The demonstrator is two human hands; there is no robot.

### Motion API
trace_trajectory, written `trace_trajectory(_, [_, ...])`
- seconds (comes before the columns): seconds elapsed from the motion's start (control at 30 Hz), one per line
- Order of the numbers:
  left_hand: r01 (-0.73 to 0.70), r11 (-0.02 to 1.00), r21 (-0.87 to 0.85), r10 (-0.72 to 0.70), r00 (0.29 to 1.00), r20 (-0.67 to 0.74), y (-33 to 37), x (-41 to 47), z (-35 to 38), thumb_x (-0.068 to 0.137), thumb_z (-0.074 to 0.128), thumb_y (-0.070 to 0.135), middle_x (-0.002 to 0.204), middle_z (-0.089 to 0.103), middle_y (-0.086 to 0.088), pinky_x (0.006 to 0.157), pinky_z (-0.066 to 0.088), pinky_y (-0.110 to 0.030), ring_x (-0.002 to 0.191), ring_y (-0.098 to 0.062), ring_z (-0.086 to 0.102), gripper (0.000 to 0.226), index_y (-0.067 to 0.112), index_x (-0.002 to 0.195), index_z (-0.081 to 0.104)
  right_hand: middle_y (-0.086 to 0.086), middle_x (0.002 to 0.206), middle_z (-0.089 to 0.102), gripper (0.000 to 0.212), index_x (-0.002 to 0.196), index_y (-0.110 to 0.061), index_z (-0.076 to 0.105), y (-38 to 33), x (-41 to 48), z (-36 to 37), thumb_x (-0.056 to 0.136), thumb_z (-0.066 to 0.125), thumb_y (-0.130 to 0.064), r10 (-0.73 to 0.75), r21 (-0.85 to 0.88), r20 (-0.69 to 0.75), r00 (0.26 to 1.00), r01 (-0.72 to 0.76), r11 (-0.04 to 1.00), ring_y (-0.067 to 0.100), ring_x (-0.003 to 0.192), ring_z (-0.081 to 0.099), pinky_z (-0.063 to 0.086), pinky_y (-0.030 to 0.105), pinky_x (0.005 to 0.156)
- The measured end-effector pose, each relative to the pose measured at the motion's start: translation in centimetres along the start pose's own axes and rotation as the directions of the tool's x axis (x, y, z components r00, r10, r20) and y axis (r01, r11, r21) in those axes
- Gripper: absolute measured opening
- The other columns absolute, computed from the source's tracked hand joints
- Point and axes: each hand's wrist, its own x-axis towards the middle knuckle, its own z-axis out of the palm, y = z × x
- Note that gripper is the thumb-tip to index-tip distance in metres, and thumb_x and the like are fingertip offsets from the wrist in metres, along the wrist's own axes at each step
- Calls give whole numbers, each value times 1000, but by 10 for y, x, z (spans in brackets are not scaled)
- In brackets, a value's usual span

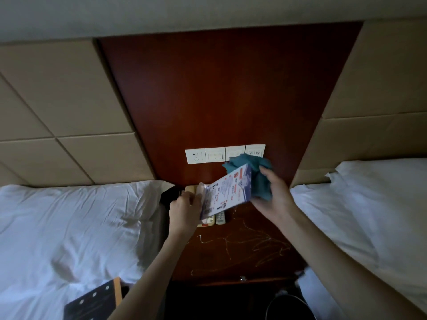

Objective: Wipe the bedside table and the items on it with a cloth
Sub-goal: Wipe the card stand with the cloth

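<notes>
The dark wooden bedside table (pixel 242 255) stands between two beds, its top marked with pale scratches. My left hand (pixel 184 209) grips the lower left edge of a printed sign card (pixel 227 192) and holds it tilted above the table. My right hand (pixel 275 195) clutches a crumpled teal cloth (pixel 250 172), which presses against the back and right side of the card. Two remote controls (pixel 217 219) lie on the table under the card, partly hidden. A beige telephone (pixel 190 189) peeks out behind my left hand.
White pillows and sheets lie left (pixel 69 222) and right (pixel 374 204). A row of white sockets and switches (pixel 215 154) sits on the red-brown wall panel. A dark object with white dots (pixel 92 301) rests on the left bed. A round bin rim (pixel 286 306) shows below.
</notes>
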Motion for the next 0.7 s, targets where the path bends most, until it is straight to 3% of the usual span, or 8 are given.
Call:
trace_trajectory(0.07, [54, 998, -30, -52, 997, 57, 6, -5, 5, 94, 50, 18, 54, 53, -5, 37, 29, -17, 47, -22, 51, 36, 8, 60, 49, 12, 115, 69, 35, 123, -14, 55, 11, -4, 13, 93, 48, -30, -6, 8, 101, 995, 5, 1000, 25, 111, 61, 50, 40, 86])
trace_trajectory(0.13, [78, 995, -63, -72, 994, 83, 14, -9, 8, 94, 50, 14, 48, 48, -1, 34, 33, -17, 39, -13, 45, 42, 11, 52, 44, 11, 123, 64, 34, 122, -17, 56, 24, -7, 25, 94, 46, -31, -32, -68, 132, 991, 41, 997, 24, 116, 56, 43, 41, 99])
trace_trajectory(0.2, [97, 986, -137, -84, 992, 98, 21, -12, 9, 94, 49, 13, 46, 48, -2, 34, 35, -16, 37, -11, 50, 44, 11, 51, 44, 7, 116, 64, 27, 115, -18, 60, 37, -11, 35, 94, 47, -29, -50, -253, 98, 994, 74, 965, 22, 107, 57, 42, 39, 99])
trace_trajectory(0.27, [110, 975, -195, -93, 991, 96, 25, -10, 7, 95, 48, 15, 51, 55, -7, 44, 47, -31, 48, -23, 60, 41, 9, 54, 48, 6, 107, 63, 24, 110, -17, 62, 46, -14, 39, 95, 47, -29, -28, -341, 36, 999, 38, 939, 21, 100, 58, 43, 39, 96])
trace_trajectory(0.33, [110, 980, -165, -97, 992, 85, 24, -8, 4, 95, 48, 17, 57, 59, -13, 51, 49, -37, 54, -31, 61, 37, 3, 61, 54, 10, 115, 61, 29, 118, -14, 57, 47, -17, 41, 95, 49, -29, 35, -251, 2, 999, -33, 967, 25, 108, 56, 42, 41, 101])
trace_trajectory(0.43, [97, 993, -68, -93, 993, 70, 13, -6, 2, 96, 47, 16, 55, 52, -9, 44, 38, -31, 47, -24, 50, 38, 4, 60, 48, 18, 130, 52, 39, 125, -14, 50, 32, -22, 43, 92, 52, -34, 113, -75, 56, 992, -109, 991, 31, 119, 50, 41, 45, 103])
trace_trajectory(0.57, [121, 992, 28, -122, 991, 57, -4, -7, 0, 96, 47, 21, 57, 49, -7, 47, 31, -30, 50, -22, 46, 36, 2, 65, 49, 11, 123, 55, 32, 120, -19, 57, 6, -27, 55, 93, 49, -35, 35, -6, 191, 981, -35, 999, 24, 113, 51, 44, 38, 96])
trace_trajectory(0.7, [93, 995, 37, -95, 995, 36, -3, -14, 1, 95, 48, 19, 57, 52, -9, 48, 35, -31, 49, -22, 48, 35, -1, 67, 53, 11, 128, 56, 37, 123, -15, 55, -10, -22, 62, 91, 54, -34, -15, -21, 150, 989, 18, 1000, 23, 118, 52, 48, 34, 91])
